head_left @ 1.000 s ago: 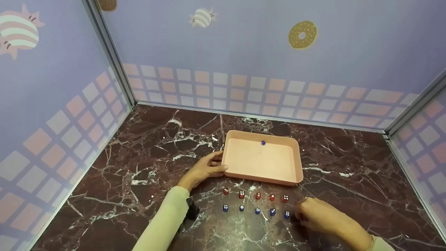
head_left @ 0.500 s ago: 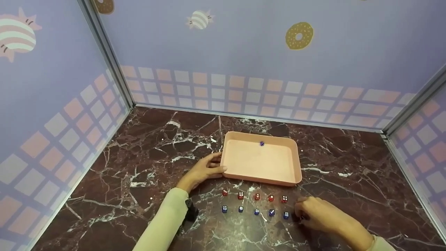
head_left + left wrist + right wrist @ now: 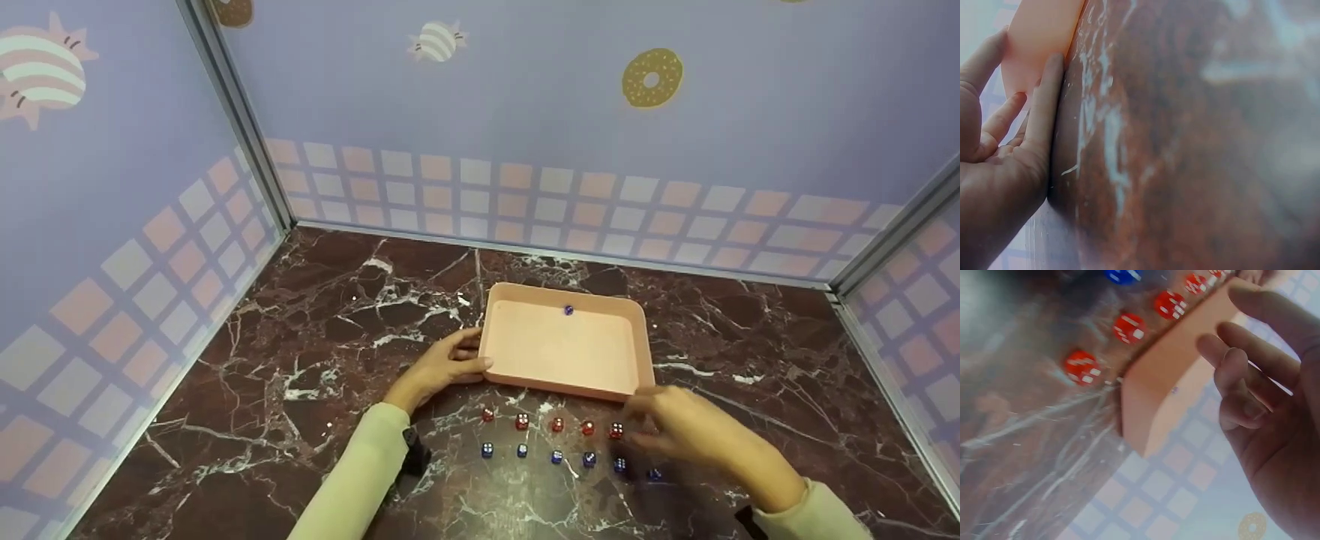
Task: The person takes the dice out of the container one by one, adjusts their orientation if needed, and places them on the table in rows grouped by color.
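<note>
A pale orange tray (image 3: 562,384) rests on the marbled table, with one blue die (image 3: 568,310) inside near its back wall. My left hand (image 3: 442,367) touches the tray's left side, its fingers fairly straight along the wall in the left wrist view. My right hand (image 3: 686,424), blurred by movement, hovers by the tray's front right corner. Its fingers bend loosely with nothing between them in the right wrist view. In front of the tray lies a row of red dice (image 3: 557,424). Nearer still is a row of blue dice (image 3: 556,457), ending at a blue die (image 3: 655,475) on the right.
Purple panels with a checked band (image 3: 514,199) enclose the table at the back and both sides. Dark marbled tabletop (image 3: 337,330) spreads around the tray.
My right hand has let go of the rightmost blue die, now visible at the row's end, and has moved up and away toward the tray. The left hand stays at the tray.
</note>
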The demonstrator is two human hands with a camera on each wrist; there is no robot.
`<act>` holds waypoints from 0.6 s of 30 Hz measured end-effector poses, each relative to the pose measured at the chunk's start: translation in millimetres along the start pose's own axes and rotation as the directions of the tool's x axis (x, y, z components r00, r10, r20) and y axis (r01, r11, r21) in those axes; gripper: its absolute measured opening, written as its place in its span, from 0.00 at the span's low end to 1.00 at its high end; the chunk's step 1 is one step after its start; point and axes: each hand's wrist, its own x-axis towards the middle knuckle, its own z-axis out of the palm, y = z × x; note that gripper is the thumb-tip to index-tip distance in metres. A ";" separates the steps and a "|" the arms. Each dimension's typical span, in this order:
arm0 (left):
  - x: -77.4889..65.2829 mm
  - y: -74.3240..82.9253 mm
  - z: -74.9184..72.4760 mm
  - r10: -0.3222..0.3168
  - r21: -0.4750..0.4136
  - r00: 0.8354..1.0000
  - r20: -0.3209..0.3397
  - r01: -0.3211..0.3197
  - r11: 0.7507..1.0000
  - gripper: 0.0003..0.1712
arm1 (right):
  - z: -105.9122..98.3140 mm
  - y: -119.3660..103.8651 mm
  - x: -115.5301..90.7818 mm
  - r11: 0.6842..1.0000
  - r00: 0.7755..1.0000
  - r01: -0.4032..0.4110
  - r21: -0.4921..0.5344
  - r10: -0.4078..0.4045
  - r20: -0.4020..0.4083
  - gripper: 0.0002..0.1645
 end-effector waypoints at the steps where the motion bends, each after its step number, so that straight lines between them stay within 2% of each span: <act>1: 0.4 -0.4 -0.1 0.000 -0.004 1.000 0.003 0.000 1.000 0.43 | -1.8 1.7 4.8 1.000 0.999 0.010 -0.006 -0.010 -0.032 0.06; 5: 0.7 -2.2 -0.1 -0.006 -0.017 1.000 0.006 0.006 1.000 0.43 | -4.3 12.0 25.4 1.000 0.994 0.020 0.020 -0.017 -0.108 0.07; 10: -0.7 -1.5 0.2 -0.003 -0.011 1.000 -0.005 0.003 1.000 0.43 | -1.8 26.9 53.5 0.995 0.989 -0.028 0.096 0.042 -0.144 0.08; 14: -0.7 -0.7 0.0 -0.011 -0.016 1.000 -0.015 0.010 1.000 0.43 | 1.7 37.3 75.1 0.994 0.981 -0.046 0.096 0.063 -0.182 0.07; 18: -0.2 -0.8 -0.7 -0.009 -0.014 1.000 -0.013 0.009 1.000 0.43 | 0.7 44.6 95.5 0.998 0.978 -0.034 0.062 0.046 -0.206 0.10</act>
